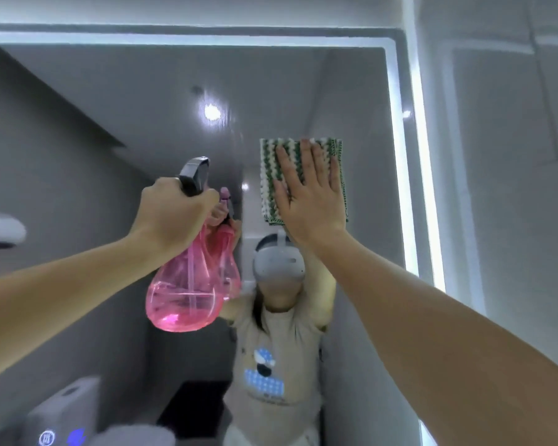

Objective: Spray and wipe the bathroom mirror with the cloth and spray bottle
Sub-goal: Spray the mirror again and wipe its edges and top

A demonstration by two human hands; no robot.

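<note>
Filling nearly the whole view: the bathroom mirror (351, 101), glass running out past nine o'clock and six o'clock, bordered by a glowing light strip (414, 188) along the top and down the three o'clock side, with grey wall tile beyond it. Lying open between the strip and the cloth's top and right edges: a broad band of bare glass toward twelve and one o'clock, and wider still toward ten o'clock. Reflecting at six o'clock of centre: a person in a beige printed shirt (271, 375) wearing a white headset (279, 262). Hanging at seven o'clock of centre, just left of that reflection: the spray bottle (184, 291), pink and see-through, long axis nearly upright with the liquid-filled base tipping toward seven o'clock and the dark nozzle head aiming up toward twelve to one o'clock, close to its own pink reflection in the glass. Lying flat on the glass just right of centre: the cloth (273, 175), green and white, folded to a rectangle with its long axis vertical. Pressing on the cloth: the right hand (310, 201), palm flat, fingers spread and pointing to twelve o'clock, covering the cloth's right half. Clenching around the bottle's neck and trigger: the left hand (174, 210), knuckles facing the camera.
</note>
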